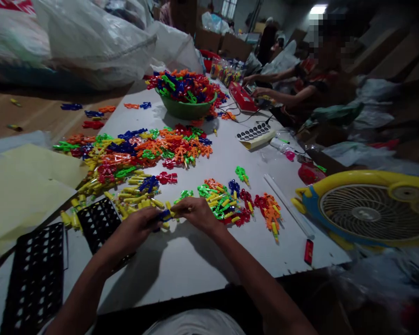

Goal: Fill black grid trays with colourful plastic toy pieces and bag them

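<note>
Near the table's front, my left hand (138, 232) is closed on a blue plastic figure (164, 215). Fingers pinched, my right hand (197, 213) meets it from the right and grips a small yellow tube (174, 215) against the figure; my fingers partly hide where the two touch. Loose yellow tubes (134, 191) lie just beyond my left hand. To the right of my right hand is a heap of colourful figures with yellow tubes (218, 197). Farther back spreads a larger pile of red, orange, blue and green figures (167, 146).
A green bowl (185, 109) heaped with figures stands at the back. Black perforated trays (35, 279) lie at left beside yellow paper (31, 186). A yellow fan (366, 214), power strip (254, 136) and clear rod (288, 204) are at right. A co-worker (310, 83) handles a red device (242, 97).
</note>
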`<state>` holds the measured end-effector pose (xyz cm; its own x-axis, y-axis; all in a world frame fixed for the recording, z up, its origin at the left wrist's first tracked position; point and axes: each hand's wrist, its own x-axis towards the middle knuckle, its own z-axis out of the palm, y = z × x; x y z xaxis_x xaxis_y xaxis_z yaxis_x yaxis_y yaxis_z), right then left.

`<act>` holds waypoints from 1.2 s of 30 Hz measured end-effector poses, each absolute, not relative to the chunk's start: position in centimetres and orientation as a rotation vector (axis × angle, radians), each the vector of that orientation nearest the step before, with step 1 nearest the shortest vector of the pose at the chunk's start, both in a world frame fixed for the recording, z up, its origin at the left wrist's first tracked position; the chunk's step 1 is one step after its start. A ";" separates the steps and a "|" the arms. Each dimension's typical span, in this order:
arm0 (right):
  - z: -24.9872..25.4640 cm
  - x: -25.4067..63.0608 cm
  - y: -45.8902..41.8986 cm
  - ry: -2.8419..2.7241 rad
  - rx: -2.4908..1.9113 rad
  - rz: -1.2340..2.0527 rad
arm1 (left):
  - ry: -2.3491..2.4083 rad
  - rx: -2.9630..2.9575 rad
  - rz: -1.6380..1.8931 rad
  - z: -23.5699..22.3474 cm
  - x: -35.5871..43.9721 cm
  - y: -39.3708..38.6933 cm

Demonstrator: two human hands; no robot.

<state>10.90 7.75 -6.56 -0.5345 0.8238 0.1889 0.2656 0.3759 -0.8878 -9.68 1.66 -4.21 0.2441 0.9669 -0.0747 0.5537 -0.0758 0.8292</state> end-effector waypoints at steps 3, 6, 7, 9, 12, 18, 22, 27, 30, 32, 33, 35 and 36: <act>-4.7 14.1 8.1 -2.019 -0.979 1.351 | 1.316 1.726 0.627 -4.0 -8.5 0.8; -2.2 19.6 9.7 -2.245 -0.966 1.325 | 1.275 1.826 0.617 -3.7 -8.3 1.3; -1.6 21.2 10.5 -2.318 -0.987 1.263 | 1.318 1.876 0.627 -3.7 -8.7 2.1; -1.1 22.6 12.1 -2.413 -1.111 0.960 | 1.513 1.987 0.624 -3.8 -10.0 4.4; -1.9 19.0 14.0 -2.423 -1.335 0.516 | 1.919 2.086 0.455 -4.5 -11.6 8.8; -5.2 7.2 15.4 -2.500 -1.476 0.354 | 2.180 1.945 0.377 -6.7 -11.0 12.4; -5.9 8.1 14.7 -2.471 -1.439 0.429 | 2.237 1.835 0.396 -7.0 -10.9 11.9; -4.7 9.0 10.4 -2.658 -1.292 0.436 | 2.239 1.746 0.447 -6.7 -11.5 11.7; -4.1 8.4 7.6 -2.708 -1.350 0.218 | 2.259 1.682 0.468 -6.5 -12.1 11.4; -4.1 8.6 6.5 -2.726 -1.292 0.243 | 2.252 1.659 0.461 -6.5 -12.6 10.9; -4.3 8.9 6.2 -2.721 -1.277 0.286 | 2.239 1.653 0.456 -6.4 -12.8 10.7; -5.1 9.5 5.8 -2.671 -1.311 0.354 | 2.205 1.642 0.455 -6.2 -13.1 10.5; -5.7 9.7 5.7 -2.632 -1.351 0.357 | 2.187 1.635 0.461 -6.1 -13.2 10.4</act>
